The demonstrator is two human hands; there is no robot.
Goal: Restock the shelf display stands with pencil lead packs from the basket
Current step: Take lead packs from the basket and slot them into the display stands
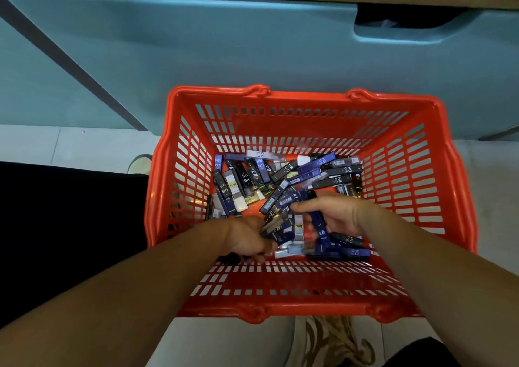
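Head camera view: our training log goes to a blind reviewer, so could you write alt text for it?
A person's two hands reach into a red plastic basket standing on a pale floor, among a loose heap of blue and black pencil lead packs. The left hand grips several packs; the right hand holds a blue pack.

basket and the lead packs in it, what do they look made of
Basket: moulded plastic, it seems, orange-red with a slight sheen; slotted walls and rim look one piece. Lead packs: probably hard plastic cases or glossy card, blue, black, some clear; blur leaves it open.
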